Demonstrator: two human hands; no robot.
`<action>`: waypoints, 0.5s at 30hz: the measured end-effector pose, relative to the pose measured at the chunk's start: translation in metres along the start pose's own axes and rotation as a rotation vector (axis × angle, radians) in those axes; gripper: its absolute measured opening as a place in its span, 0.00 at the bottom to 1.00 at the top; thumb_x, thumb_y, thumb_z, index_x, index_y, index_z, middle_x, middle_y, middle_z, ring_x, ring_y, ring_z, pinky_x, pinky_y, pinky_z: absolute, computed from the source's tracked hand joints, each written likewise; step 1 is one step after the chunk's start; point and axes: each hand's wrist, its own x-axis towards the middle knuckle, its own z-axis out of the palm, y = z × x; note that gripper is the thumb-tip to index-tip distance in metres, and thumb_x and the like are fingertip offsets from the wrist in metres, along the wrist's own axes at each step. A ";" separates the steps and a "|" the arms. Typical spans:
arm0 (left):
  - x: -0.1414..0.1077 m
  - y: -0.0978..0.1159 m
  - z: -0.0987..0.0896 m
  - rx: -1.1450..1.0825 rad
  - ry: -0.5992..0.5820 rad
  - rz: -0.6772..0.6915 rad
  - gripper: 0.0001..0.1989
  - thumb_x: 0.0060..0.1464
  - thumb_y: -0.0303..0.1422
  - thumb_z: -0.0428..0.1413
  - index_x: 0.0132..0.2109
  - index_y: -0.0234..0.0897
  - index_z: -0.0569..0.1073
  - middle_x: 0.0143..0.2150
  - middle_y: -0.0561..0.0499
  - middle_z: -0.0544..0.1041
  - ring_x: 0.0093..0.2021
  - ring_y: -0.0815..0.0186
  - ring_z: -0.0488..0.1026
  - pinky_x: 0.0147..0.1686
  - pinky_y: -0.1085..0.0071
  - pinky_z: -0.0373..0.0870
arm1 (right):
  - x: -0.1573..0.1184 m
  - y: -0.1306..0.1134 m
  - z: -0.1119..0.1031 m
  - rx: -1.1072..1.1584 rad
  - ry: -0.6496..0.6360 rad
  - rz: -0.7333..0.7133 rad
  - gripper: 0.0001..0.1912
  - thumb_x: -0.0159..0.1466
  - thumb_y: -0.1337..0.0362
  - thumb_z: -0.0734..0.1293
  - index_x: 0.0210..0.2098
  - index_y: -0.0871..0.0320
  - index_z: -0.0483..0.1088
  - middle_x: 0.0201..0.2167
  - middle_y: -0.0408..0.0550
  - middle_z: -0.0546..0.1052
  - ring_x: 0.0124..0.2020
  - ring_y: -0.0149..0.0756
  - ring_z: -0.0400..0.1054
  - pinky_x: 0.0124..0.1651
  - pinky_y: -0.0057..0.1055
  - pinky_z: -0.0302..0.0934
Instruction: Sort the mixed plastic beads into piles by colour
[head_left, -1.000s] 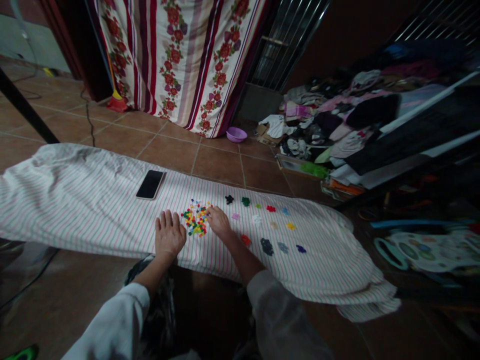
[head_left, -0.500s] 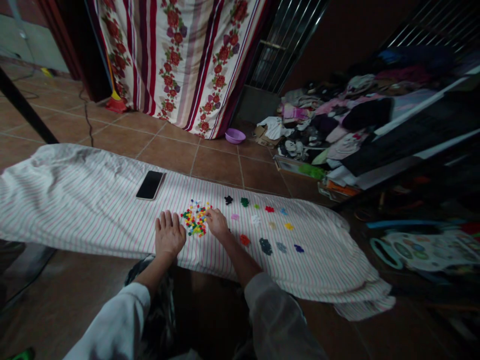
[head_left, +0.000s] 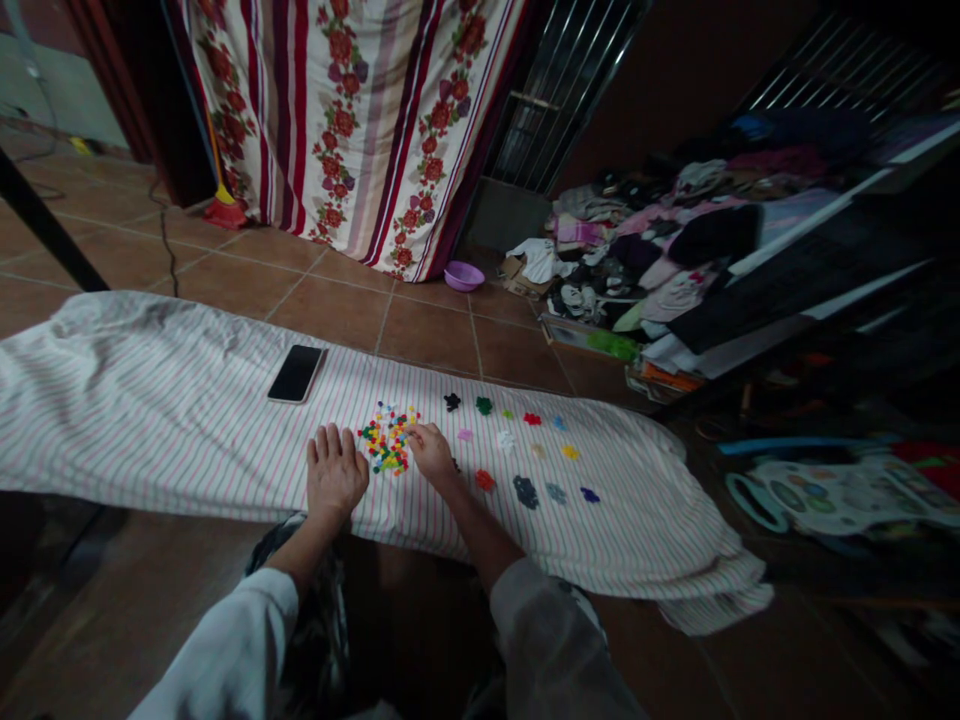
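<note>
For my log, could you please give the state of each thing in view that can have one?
Left hand: flat, palm down
Right hand: curled, contents unclear
Mixed pieces: loosely spread
Colour clusters: set apart
Phone: flat, screen dark
Cloth: creased
Basin: upright
Curtain: hanging

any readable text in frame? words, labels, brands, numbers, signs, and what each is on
No readable text anywhere.
Phone: screen dark, no lettering visible.
Mixed pile of small pieces: too small to tell if marked.
Dark grey cluster and the other sorted clusters: same, too small.
Pale plastic item at far right: too dark and blurred to read any print.
Striped cloth: stripes only, no lettering visible.
</note>
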 end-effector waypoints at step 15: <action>0.000 0.002 -0.009 0.022 -0.014 0.020 0.26 0.57 0.34 0.44 0.58 0.22 0.66 0.61 0.26 0.65 0.65 0.41 0.57 0.61 0.46 0.53 | -0.024 -0.009 -0.025 -0.051 0.001 0.027 0.09 0.65 0.63 0.64 0.41 0.55 0.75 0.36 0.46 0.73 0.38 0.34 0.68 0.43 0.29 0.61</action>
